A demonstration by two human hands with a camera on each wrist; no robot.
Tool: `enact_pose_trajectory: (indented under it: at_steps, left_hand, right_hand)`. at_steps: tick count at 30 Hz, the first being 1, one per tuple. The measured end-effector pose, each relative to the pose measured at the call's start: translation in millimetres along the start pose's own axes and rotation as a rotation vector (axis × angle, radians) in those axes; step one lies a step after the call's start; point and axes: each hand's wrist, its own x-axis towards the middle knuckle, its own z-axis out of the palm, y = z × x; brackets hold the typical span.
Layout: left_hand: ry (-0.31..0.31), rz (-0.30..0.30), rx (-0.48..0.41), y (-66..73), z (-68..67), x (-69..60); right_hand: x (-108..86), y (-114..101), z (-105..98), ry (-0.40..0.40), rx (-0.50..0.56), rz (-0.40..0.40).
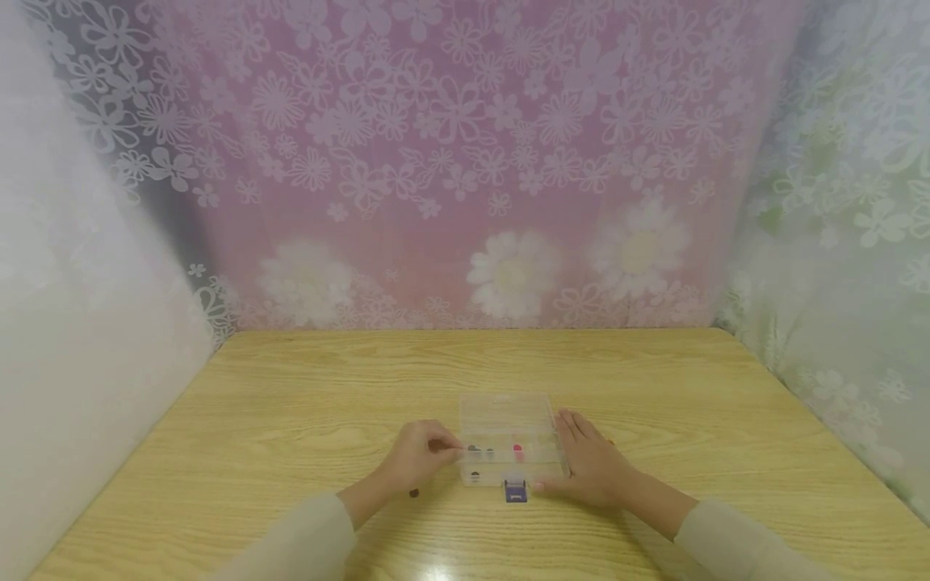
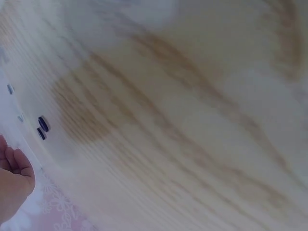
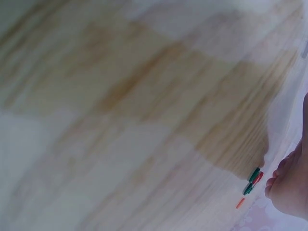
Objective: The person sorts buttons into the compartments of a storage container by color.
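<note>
Pale sleeves are seen nearest in the head view; the clear plastic box is flanked by the narrowed left grip (held item cannot be told) and the straight-fingered right grip. Left wrist view: black round discs are shown nearby. Right wrist view: green round discs.

1. Table is yellowish wood grain, with a bright glare low in the head view.
2. Backdrop is kinda pinky purple, loads of white flowers, big fuzzy daisies along the bottom.
3. Left sheet looks mostly whitish; right sheet is pale, flowery, bit green.
</note>
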Motion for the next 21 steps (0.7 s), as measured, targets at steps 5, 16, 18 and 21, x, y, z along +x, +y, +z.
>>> enact_pose_trajectory:
  at_steps: [5, 16, 18, 21]
  left_hand:
    - [-0.011, -0.030, -0.009, -5.1, -5.9, -5.1]
    - [-0.033, -0.070, -0.004, -16.3, -14.0, -13.2]
    - [-0.035, -0.069, 0.007, -18.7, -14.6, -14.0]
    - [-0.041, -0.081, 0.023, -21.9, -14.8, -15.8]
  right_hand:
    - [0.8, 1, 1, 0.011, -0.010, -0.004]
    - [0.4, -1, 0, 0.015, -0.013, -0.004]
    - [0.4, -1, 0, 0.013, -0.014, -0.001]
    - [0.6, 0, 0, 0.007, -0.016, 0.006]
